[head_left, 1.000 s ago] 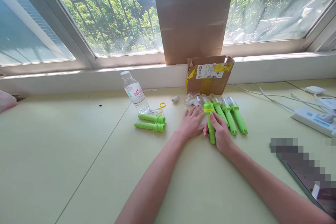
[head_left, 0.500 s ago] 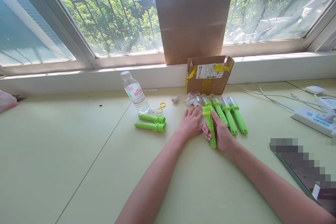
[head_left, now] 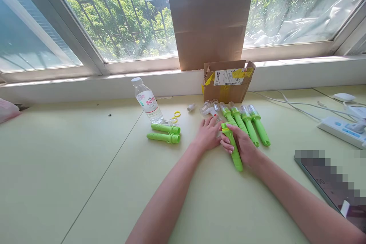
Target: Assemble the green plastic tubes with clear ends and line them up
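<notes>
My right hand [head_left: 244,145] is closed around a green plastic tube handle [head_left: 235,154]. A yellow ring sits at its threaded upper end, which leans toward my left hand. Resting on the table beside it, my left hand [head_left: 208,136] has its fingers stretched toward some clear plastic caps [head_left: 206,107] and a small white piece [head_left: 212,111] with a red spot close by. To the right lie several green handles [head_left: 260,129] fitted with clear caps. Two uncapped green handles [head_left: 162,138] lie on the left, by yellow rings [head_left: 177,114].
A water bottle [head_left: 147,101] stands behind the left handles. An open cardboard box [head_left: 225,91] is against the sill, with a small whitish part [head_left: 191,107] in front of it to the left. At right are a power strip [head_left: 341,131], cables and a phone [head_left: 323,183].
The green handle in my right hand has tilted, its lower end swinging right and toward me, its threaded end dropping slightly. My left hand has hardly moved.
</notes>
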### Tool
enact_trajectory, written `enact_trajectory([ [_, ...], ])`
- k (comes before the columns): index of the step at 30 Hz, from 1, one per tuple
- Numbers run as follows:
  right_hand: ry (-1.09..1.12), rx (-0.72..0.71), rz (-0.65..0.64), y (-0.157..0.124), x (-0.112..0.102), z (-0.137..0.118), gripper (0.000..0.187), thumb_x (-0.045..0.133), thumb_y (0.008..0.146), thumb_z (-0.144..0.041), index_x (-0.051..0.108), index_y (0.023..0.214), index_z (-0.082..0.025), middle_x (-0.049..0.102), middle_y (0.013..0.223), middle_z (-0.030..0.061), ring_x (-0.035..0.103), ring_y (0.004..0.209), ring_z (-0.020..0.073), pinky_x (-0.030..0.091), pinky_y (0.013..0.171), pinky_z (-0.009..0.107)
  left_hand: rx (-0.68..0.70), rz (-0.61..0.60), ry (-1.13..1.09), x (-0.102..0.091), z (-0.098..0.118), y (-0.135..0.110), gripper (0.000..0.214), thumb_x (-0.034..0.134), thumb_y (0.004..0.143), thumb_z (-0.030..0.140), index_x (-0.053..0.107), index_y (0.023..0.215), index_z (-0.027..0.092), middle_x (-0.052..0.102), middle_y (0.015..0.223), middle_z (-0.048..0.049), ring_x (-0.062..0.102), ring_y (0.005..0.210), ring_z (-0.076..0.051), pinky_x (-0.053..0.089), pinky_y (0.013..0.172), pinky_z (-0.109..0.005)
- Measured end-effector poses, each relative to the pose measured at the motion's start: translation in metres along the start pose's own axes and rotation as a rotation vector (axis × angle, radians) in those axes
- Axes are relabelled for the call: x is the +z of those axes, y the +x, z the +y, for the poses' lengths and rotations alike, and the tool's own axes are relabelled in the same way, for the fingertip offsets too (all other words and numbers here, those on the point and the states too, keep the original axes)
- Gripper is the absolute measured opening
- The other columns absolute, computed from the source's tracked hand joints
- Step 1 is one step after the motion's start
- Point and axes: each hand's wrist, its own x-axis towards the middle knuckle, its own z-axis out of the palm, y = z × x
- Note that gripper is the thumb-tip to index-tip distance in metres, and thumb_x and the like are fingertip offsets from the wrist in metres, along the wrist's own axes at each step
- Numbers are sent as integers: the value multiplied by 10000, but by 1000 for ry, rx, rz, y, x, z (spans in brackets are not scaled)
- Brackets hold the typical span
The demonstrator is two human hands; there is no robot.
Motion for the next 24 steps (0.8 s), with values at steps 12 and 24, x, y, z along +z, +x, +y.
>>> enact_trajectory([
  [12,67,41,-104,1,-2,2,162,482,843,-310,557,780,-181,423,543,-47,326,377,68,300,371,216,-2,-21,3,-2,1,0,604,462,843,442,362,1393,214,291,1499,-129,275,1362,-308,280,1075,-480],
  [24,199,100,-187,-2,-1,2,153,447,815,-294,547,854,-185,383,605,-34,328,449,88,307,446,238,5,-48,-19,-6,1,-1,731,580,761,496,350,1401,227,280,1500,-126,260,1365,-323,278,1071,-472],
])
